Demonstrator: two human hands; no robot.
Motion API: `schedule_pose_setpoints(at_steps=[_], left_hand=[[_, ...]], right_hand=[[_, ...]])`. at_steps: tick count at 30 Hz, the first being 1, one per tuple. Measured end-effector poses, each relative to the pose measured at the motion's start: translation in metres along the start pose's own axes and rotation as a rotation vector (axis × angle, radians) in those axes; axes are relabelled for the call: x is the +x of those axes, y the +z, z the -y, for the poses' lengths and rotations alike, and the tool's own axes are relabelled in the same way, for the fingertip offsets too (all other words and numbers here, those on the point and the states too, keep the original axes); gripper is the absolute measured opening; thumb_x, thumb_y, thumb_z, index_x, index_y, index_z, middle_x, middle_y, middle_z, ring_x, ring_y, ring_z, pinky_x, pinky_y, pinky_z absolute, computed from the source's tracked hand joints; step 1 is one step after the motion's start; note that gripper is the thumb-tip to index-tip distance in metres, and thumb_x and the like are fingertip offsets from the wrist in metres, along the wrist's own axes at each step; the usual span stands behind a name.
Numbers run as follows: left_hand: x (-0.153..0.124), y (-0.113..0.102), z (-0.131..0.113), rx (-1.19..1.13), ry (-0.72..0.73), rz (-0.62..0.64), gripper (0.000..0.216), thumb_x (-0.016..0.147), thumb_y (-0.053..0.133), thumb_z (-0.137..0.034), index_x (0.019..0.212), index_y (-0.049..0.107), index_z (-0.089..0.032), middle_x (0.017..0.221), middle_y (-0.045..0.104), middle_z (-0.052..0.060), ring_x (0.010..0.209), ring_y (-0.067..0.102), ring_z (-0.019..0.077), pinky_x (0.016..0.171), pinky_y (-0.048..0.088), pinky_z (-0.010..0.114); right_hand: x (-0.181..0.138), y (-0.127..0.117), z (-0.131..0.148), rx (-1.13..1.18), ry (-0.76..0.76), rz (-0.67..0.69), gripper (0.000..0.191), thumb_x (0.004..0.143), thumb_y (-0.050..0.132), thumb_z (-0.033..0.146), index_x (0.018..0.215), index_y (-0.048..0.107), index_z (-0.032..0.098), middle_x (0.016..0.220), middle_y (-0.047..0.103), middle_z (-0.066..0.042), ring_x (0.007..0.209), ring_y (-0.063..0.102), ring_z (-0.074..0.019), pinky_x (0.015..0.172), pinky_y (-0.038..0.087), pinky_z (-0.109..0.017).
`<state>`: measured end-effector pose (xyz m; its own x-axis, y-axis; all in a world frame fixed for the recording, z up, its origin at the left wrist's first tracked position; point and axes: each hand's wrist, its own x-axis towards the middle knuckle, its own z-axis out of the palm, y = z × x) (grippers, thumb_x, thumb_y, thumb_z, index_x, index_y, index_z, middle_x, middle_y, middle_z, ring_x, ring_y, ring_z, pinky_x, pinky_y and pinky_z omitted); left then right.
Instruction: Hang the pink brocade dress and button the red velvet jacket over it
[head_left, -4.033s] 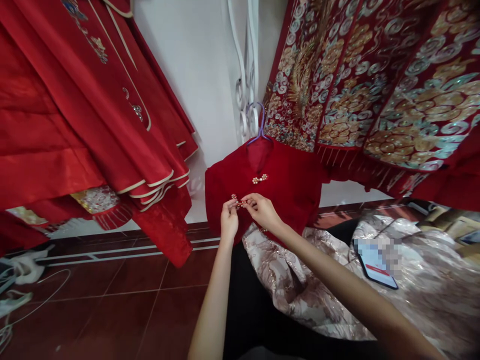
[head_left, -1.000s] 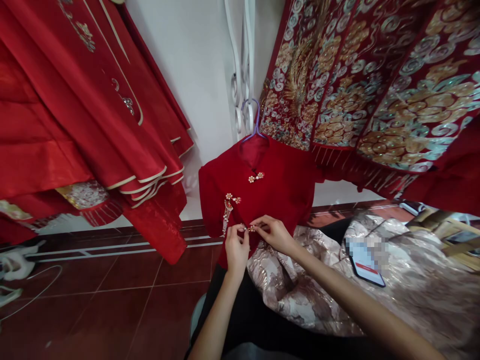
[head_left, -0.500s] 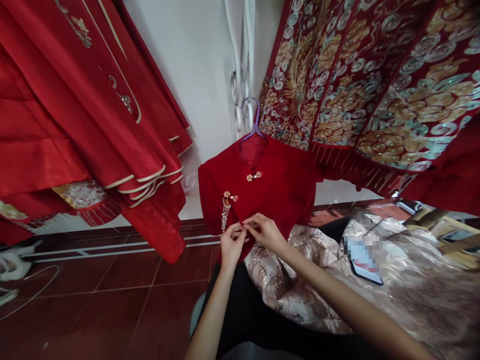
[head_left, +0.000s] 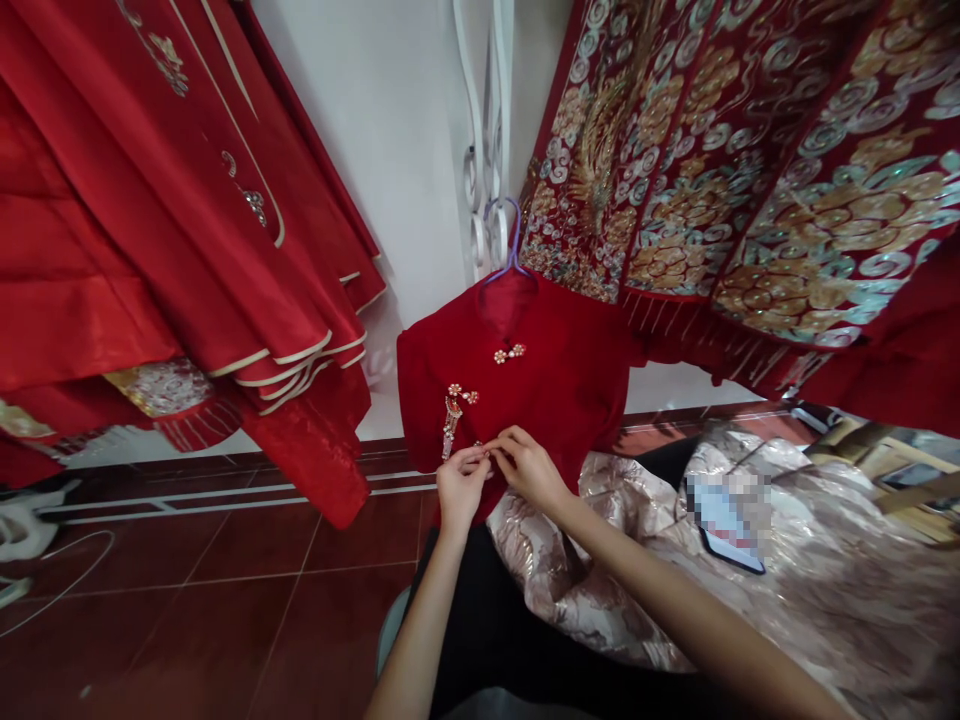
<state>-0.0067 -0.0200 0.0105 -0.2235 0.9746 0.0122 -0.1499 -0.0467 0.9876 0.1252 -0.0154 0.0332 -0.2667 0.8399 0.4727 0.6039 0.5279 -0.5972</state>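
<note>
A small red garment (head_left: pixel 559 375) hangs on a purple hanger (head_left: pixel 510 250) against the white wall. It has a pearl knot button at the collar (head_left: pixel 509 353) and a second one with a dangling tassel (head_left: pixel 454 410) lower left. My left hand (head_left: pixel 459 490) and my right hand (head_left: pixel 529 467) meet at a third small button (head_left: pixel 489 452) on the garment's front edge. Both pinch it with fingertips closed.
Red robes with cream trim (head_left: pixel 172 230) hang at the left. A heavily embroidered red and gold garment (head_left: pixel 750 160) hangs at the upper right. A beige brocade cloth (head_left: pixel 825 560) lies at the right with a phone (head_left: pixel 724 525) on it. The floor is dark red tile (head_left: pixel 187 600).
Four seconds ago both hands worked at the tasselled button; they have moved down to a lower button. Over the last second they stayed pinched there and shifted slightly.
</note>
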Motion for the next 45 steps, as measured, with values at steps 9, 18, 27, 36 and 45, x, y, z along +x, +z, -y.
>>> schedule_pose_setpoints(at_steps=[9, 18, 27, 36, 45], left_hand=[[0.010, -0.004, -0.003, 0.075, 0.003, 0.081, 0.019, 0.057, 0.075, -0.013, 0.074, 0.068, -0.009, 0.067, 0.069, 0.005, 0.055, 0.065, 0.0128, 0.055, 0.057, 0.023], [0.027, -0.011, -0.005, 0.147, -0.069, 0.250, 0.014, 0.057, 0.076, -0.012, 0.067, 0.067, -0.011, 0.059, 0.067, 0.004, 0.050, 0.063, 0.0121, 0.052, 0.055, 0.024], [0.024, -0.010, 0.000, 0.161, 0.014, 0.184, 0.017, 0.057, 0.072, -0.009, 0.075, 0.070, -0.010, 0.067, 0.070, 0.006, 0.056, 0.064, 0.0133, 0.056, 0.054, 0.024], [0.028, -0.020, -0.002, 0.406, 0.256, 0.251, 0.013, 0.066, 0.068, -0.017, 0.078, 0.073, -0.016, 0.076, 0.072, 0.007, 0.063, 0.066, 0.0145, 0.063, 0.054, 0.026], [0.023, -0.024, -0.011, 0.422, 0.330, 0.264, 0.015, 0.069, 0.068, -0.025, 0.083, 0.070, -0.019, 0.085, 0.066, 0.005, 0.067, 0.059, 0.0118, 0.057, 0.050, 0.020]], right_hand=[[0.002, 0.004, -0.003, -0.006, -0.004, -0.015, 0.017, 0.089, 0.048, 0.017, 0.094, 0.064, 0.019, 0.096, 0.059, -0.005, 0.087, 0.058, -0.0147, 0.079, 0.050, -0.026], [0.000, 0.007, -0.005, -0.144, -0.032, 0.058, 0.023, 0.090, 0.044, 0.014, 0.101, 0.064, 0.017, 0.096, 0.059, -0.009, 0.089, 0.057, -0.0177, 0.080, 0.051, -0.030], [0.002, 0.004, -0.008, 0.058, 0.062, 0.019, 0.019, 0.085, 0.050, 0.011, 0.096, 0.064, 0.018, 0.095, 0.058, -0.004, 0.083, 0.060, -0.0134, 0.079, 0.050, -0.026], [0.003, 0.002, -0.008, 0.123, 0.084, 0.017, 0.021, 0.083, 0.051, 0.010, 0.095, 0.066, 0.020, 0.093, 0.059, -0.004, 0.082, 0.060, -0.0132, 0.079, 0.050, -0.026], [0.003, -0.005, -0.009, 0.141, 0.080, -0.008, 0.018, 0.087, 0.050, 0.020, 0.098, 0.064, 0.020, 0.097, 0.059, -0.005, 0.077, 0.062, -0.0128, 0.072, 0.051, -0.025]])
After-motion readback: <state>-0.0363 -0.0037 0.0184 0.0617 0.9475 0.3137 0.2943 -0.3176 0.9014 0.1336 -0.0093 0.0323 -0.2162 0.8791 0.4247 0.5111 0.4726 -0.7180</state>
